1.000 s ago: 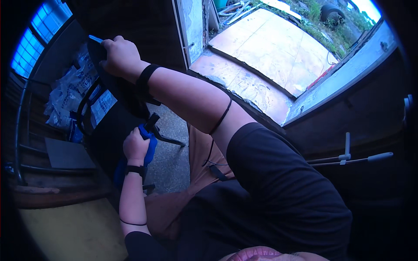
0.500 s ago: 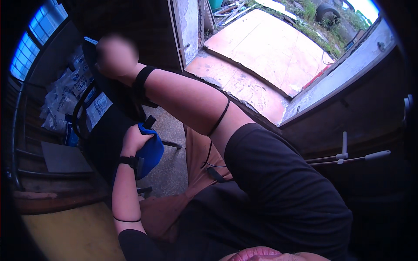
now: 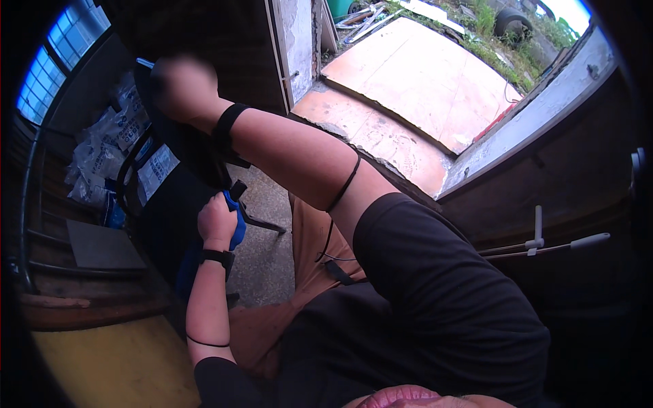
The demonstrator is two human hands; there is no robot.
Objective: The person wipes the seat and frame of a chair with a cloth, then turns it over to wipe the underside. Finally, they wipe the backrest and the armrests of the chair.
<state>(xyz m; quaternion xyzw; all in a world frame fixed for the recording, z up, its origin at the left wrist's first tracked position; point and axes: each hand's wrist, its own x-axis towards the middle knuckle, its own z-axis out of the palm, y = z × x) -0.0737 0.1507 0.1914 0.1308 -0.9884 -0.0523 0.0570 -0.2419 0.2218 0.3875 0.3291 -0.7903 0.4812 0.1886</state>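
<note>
My left hand (image 3: 218, 221) is closed in a fist on a blue cloth (image 3: 238, 234), most of which the hand and forearm hide. A short black stub (image 3: 239, 186) sticks up just beyond it; I cannot tell what it belongs to. My right arm reaches across to the far left. There my right hand (image 3: 185, 88) is smeared, at the upper edge of a dark upright panel like a chair back, and its fingers cannot be made out. Below it stands a black chair (image 3: 166, 214), with a printed sheet (image 3: 158, 173) on it.
Clear plastic bags (image 3: 102, 153) lie on the left beside a metal-framed rack (image 3: 28, 211) and a grey board (image 3: 102, 245). A yellow surface (image 3: 115, 360) is at the lower left. An open doorway with a pale slab (image 3: 415, 81) lies ahead; a white-handled rod (image 3: 585, 242) is at the right.
My left hand has shifted slightly right and turned over, knuckles up, and much less of the blue cloth shows now. The right arm has barely moved.
</note>
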